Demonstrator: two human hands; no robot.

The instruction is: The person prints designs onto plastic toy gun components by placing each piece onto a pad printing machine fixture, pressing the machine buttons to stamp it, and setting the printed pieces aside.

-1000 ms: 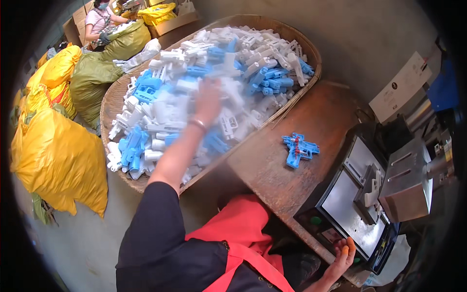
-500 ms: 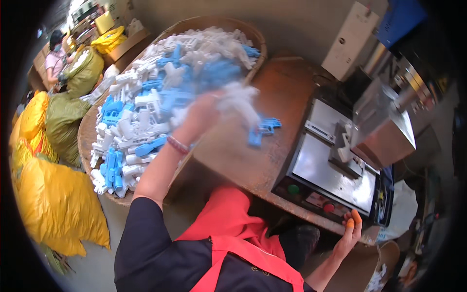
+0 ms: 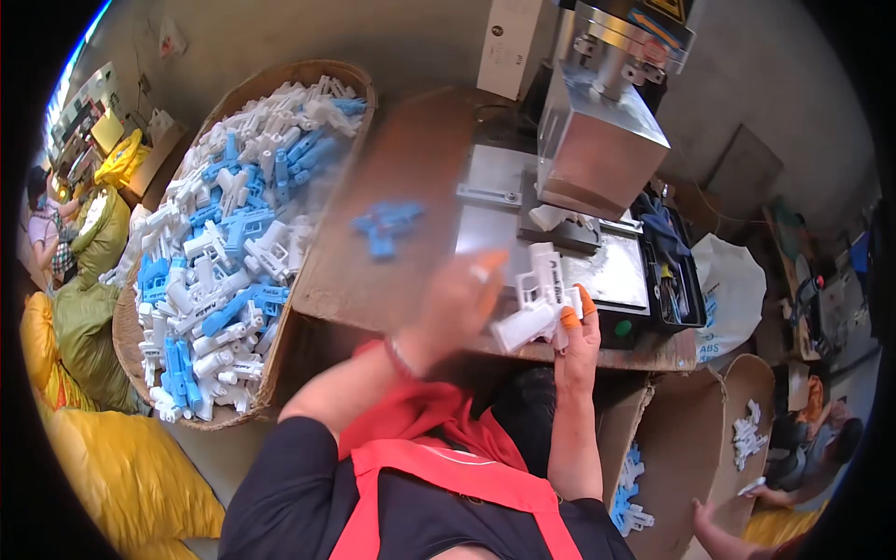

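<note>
White toy pistols [image 3: 544,275], at least two bunched together, are held in my right hand [image 3: 579,350] at the front of the press machine. Orange covers sit on its fingertips. Just left of them is my left hand [image 3: 453,303], smeared by motion, its fingers too blurred to read. A blue toy pistol [image 3: 387,224], also blurred, lies on the wooden table [image 3: 350,289] beyond that hand. Under the press's metal block [image 3: 607,140], a white toy pistol [image 3: 551,217] rests in the dark fixture [image 3: 574,238].
At left stands a large basket [image 3: 117,322] heaped with white and blue toy pistols. A cardboard box [image 3: 667,448] at lower right holds more. Yellow sacks [image 3: 121,476] fill the left floor. Another person's hand [image 3: 714,537] shows at lower right; a person [image 3: 45,224] is at far left.
The view has swung right. My left hand has come from the basket with white toy pistols toward my right hand. My right hand has left the machine's front edge and now grips them.
</note>
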